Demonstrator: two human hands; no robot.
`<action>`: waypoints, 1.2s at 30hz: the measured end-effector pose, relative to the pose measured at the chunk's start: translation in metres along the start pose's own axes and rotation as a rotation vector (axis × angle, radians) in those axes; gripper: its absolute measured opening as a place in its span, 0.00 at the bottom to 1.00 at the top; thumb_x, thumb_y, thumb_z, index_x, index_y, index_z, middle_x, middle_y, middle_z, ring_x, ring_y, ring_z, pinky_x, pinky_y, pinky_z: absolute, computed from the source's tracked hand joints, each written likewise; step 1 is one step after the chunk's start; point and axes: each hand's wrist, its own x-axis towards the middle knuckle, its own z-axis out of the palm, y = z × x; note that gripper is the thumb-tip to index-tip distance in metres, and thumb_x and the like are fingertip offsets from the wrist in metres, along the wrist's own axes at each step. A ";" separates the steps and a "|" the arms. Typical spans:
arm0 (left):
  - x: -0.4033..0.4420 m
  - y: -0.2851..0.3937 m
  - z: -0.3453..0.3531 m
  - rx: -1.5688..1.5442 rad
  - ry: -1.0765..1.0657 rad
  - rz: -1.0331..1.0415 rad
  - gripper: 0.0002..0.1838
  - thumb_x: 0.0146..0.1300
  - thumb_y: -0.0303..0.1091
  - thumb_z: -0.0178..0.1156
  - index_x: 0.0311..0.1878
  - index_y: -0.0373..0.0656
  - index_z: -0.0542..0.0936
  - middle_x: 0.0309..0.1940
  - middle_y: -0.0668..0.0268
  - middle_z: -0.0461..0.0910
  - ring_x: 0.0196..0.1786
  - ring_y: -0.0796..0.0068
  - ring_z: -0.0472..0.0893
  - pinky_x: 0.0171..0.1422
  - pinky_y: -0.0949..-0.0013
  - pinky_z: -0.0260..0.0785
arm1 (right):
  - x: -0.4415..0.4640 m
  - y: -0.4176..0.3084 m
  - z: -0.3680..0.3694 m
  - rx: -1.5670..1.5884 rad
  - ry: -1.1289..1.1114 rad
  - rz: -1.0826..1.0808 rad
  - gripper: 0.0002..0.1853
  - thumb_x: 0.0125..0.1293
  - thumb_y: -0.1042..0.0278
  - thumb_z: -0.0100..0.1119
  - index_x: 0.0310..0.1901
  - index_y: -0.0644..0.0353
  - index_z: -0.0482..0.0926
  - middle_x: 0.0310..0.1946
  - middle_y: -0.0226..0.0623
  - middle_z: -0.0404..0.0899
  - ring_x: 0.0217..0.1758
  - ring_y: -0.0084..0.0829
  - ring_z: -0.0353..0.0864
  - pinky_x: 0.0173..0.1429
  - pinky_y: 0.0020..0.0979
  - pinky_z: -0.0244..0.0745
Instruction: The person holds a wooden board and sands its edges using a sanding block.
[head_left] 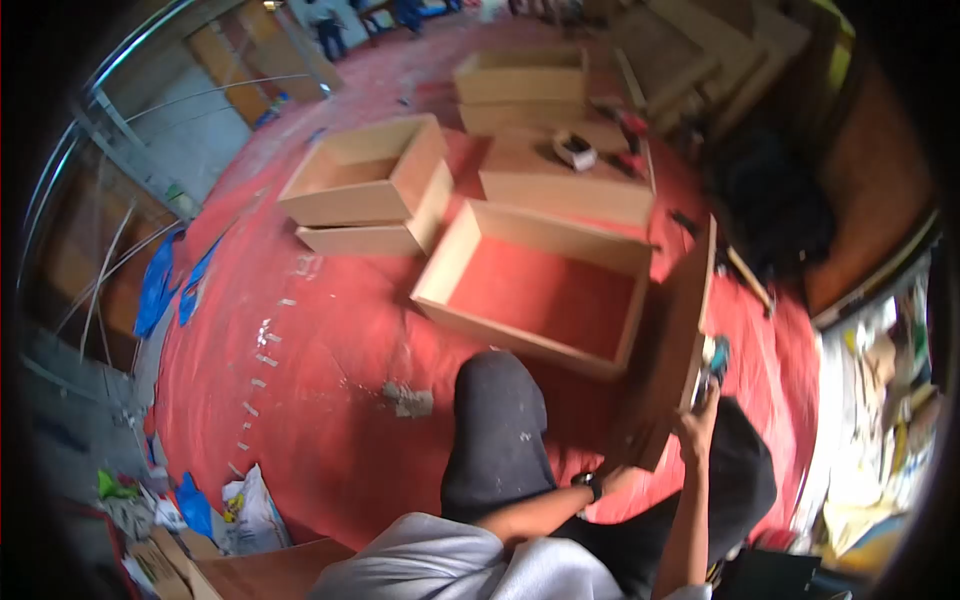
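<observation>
A long brown wooden board point(665, 355) stands on edge, tilted, in front of my right leg. My left hand point(622, 480), with a dark watch on its wrist, grips the board's near lower end. At the board's right edge, my right hand point(697, 425) is closed around a small teal and dark tool point(714, 360); its exact kind is blurred. Just left of the board lies an open rectangular wooden frame point(545, 345), with red floor showing inside it.
Stacked wooden drawer boxes point(355, 205) stand ahead left, another box point(520, 80) farther back. A tape roll point(575, 150) and a red tool point(632, 135) rest on a wooden panel point(560, 190). A hammer point(750, 280) lies right. Red sheeting point(330, 400) covers the floor.
</observation>
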 end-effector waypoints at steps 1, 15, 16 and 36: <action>0.002 0.002 -0.004 0.007 0.038 0.017 0.35 0.67 0.27 0.56 0.79 0.43 0.68 0.72 0.41 0.73 0.70 0.46 0.76 0.71 0.45 0.70 | 0.004 0.015 -0.006 -0.017 -0.003 0.013 0.47 0.50 0.85 0.63 0.76 0.60 0.61 0.69 0.43 0.68 0.74 0.42 0.69 0.76 0.35 0.65; 0.003 0.131 -0.063 -0.073 -0.138 0.446 0.45 0.54 0.19 0.59 0.82 0.37 0.66 0.81 0.49 0.65 0.81 0.45 0.68 0.82 0.46 0.65 | -0.063 -0.120 -0.109 -0.034 0.171 0.079 0.35 0.57 0.81 0.62 0.70 0.63 0.68 0.47 0.35 0.81 0.42 0.23 0.81 0.45 0.27 0.80; 0.008 0.148 -0.077 -0.106 -0.142 0.489 0.46 0.53 0.17 0.59 0.81 0.37 0.66 0.81 0.49 0.66 0.80 0.44 0.69 0.82 0.45 0.67 | -0.068 -0.132 -0.105 0.011 0.214 -0.012 0.32 0.58 0.83 0.61 0.67 0.63 0.70 0.46 0.35 0.82 0.40 0.22 0.82 0.41 0.27 0.78; 0.096 0.115 -0.205 0.546 -0.155 0.841 0.38 0.68 0.25 0.54 0.83 0.50 0.66 0.82 0.62 0.68 0.78 0.46 0.73 0.82 0.42 0.66 | -0.003 -0.108 -0.035 0.412 0.038 -0.183 0.31 0.58 0.86 0.69 0.63 0.60 0.69 0.44 0.36 0.80 0.39 0.32 0.88 0.40 0.34 0.88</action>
